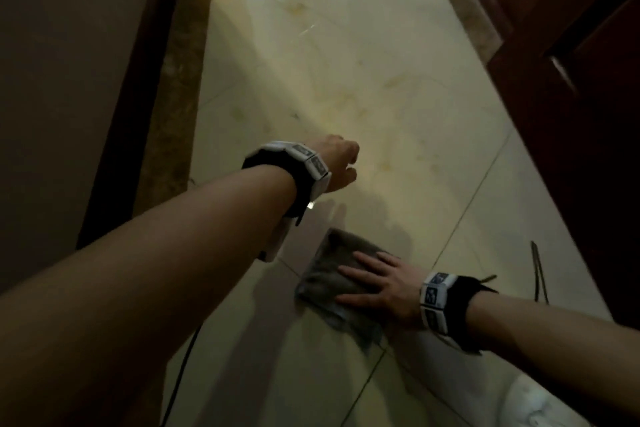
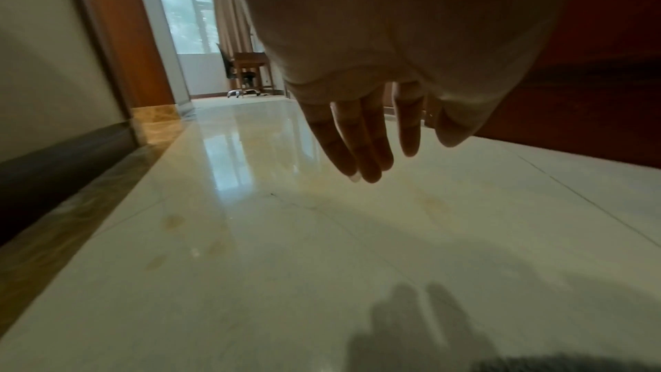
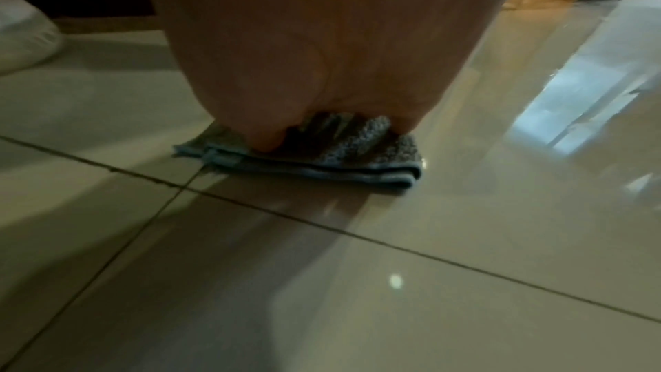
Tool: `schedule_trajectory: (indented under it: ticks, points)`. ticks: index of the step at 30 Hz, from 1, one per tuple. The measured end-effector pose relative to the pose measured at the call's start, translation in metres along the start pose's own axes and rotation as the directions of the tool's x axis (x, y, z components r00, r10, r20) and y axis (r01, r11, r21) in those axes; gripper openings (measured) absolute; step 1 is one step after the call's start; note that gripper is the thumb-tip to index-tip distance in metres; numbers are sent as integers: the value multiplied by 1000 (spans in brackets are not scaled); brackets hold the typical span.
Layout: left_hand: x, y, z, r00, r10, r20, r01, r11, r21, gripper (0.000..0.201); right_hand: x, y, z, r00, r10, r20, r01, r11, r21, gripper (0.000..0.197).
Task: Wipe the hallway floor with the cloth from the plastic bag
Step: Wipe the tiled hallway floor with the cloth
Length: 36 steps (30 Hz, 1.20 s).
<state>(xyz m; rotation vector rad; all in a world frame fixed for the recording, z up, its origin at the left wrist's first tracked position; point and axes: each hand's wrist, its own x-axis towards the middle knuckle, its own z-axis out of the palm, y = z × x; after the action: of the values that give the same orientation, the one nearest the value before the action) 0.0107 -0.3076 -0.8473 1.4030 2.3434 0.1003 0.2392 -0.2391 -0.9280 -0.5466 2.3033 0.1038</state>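
A folded grey cloth [image 1: 329, 274] lies flat on the glossy cream tile floor [image 1: 346, 80]. My right hand [image 1: 377, 284] presses down on it with fingers spread and straight; in the right wrist view the palm [image 3: 322, 53] covers most of the cloth [image 3: 357, 163]. My left hand [image 1: 341, 163] hovers above the floor farther ahead, holding nothing. In the left wrist view its fingers [image 2: 361, 146] hang straight and relaxed over the tiles. No plastic bag is clearly identifiable.
A wall with a dark skirting board [image 1: 128, 114] runs along the left, a dark wooden door [image 1: 571, 80] along the right. A white shoe [image 1: 540, 402] is at the bottom right. A desk and chair [image 2: 246, 72] stand in the far room.
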Motion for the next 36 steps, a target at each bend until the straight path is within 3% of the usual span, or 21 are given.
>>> schedule_trajectory:
  ticks: [3, 7, 13, 17, 22, 26, 29, 31, 33, 36]
  points:
    - [10, 5, 19, 998, -11, 60, 13, 1000, -26, 34, 0, 18, -4, 999, -22, -39, 24, 999, 36, 63]
    - [25, 8, 25, 995, -7, 100, 8, 1000, -11, 34, 4, 49, -1, 999, -15, -39, 15, 1000, -17, 69]
    - [35, 2, -29, 988, -110, 105, 92, 981, 171, 35, -14, 130, 31, 978, 86, -188, -78, 996, 46, 72]
    - [41, 13, -56, 975, -199, 103, 164, 946, 280, 36, -37, 171, 47, 959, 177, -220, -161, 983, 91, 75]
    - [77, 46, -26, 971, -214, 110, 177, 946, 273, 39, -24, 147, 53, 928, 206, -311, -157, 972, 176, 70]
    - [105, 79, -6, 981, -125, 151, 80, 958, 277, 41, -16, 133, 56, 911, 330, -248, -227, 902, 367, 65]
    - [126, 95, -3, 990, -98, 104, 76, 977, 198, 40, -26, 158, 57, 916, 339, -213, -255, 905, 342, 76]
    - [134, 100, 3, 992, -87, 91, 70, 983, 168, 39, -41, 183, 62, 885, 443, -142, -378, 862, 337, 69]
    - [137, 100, 11, 992, -77, 98, 58, 983, 176, 39, -58, 209, 72, 807, 587, -59, -522, 757, 394, 59]
    - [134, 95, 17, 991, -68, 114, 46, 981, 187, 39, -81, 236, 83, 691, 719, 80, -654, 573, 494, 61]
